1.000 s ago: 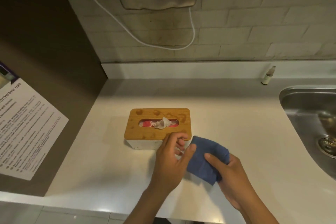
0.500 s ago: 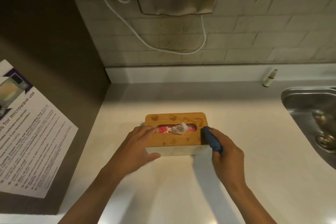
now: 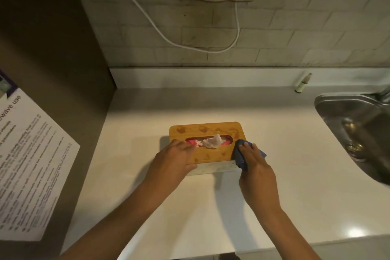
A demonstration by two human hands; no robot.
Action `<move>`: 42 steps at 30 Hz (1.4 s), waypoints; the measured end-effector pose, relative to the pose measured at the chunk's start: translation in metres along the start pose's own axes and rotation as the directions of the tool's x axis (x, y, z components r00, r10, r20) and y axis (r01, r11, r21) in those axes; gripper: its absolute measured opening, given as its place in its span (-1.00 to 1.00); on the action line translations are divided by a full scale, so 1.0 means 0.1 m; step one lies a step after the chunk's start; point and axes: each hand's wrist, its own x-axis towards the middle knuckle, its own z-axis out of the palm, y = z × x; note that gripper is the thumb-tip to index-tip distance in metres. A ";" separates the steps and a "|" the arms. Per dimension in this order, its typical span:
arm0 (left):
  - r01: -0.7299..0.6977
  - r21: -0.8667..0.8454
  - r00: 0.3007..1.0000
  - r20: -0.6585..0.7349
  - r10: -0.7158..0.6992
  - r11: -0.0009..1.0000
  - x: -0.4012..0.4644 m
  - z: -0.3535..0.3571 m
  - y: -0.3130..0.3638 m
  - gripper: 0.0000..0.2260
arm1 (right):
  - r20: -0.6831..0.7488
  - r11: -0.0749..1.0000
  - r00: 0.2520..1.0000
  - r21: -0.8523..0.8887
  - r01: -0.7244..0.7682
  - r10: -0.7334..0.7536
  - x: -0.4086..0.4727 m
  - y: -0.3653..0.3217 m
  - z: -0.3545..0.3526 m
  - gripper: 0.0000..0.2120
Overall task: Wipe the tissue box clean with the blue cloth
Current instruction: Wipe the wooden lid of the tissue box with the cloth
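Pale tiles rise behind our white counter [image 3: 211,207], with a white cable [image 3: 177,43] looping down them. At the counter's middle sits the tissue box [image 3: 213,132], wooden lid up, a tissue [image 3: 212,141] poking from its slot. Our left hand [image 3: 172,159] lies on the box's nine o'clock end, fingers together and curled over the lid. Our right hand [image 3: 256,168] presses the blue cloth [image 3: 239,154] against the three o'clock end, fingers flat and close together. A steel sink [image 3: 346,104] lies at three o'clock, a printed notice [image 3: 31,164] at nine.

Left hand [image 3: 173,159] flat, fingers [image 3: 185,147] spread; right hand [image 3: 254,164] pressing down
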 end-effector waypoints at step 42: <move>0.051 0.042 0.998 -0.040 -0.050 0.998 -0.09 0.10 0.07 -0.48 | 0.098 0.999 0.995 -0.050 -0.019 0.024 -0.21 -0.39 0.13 -0.33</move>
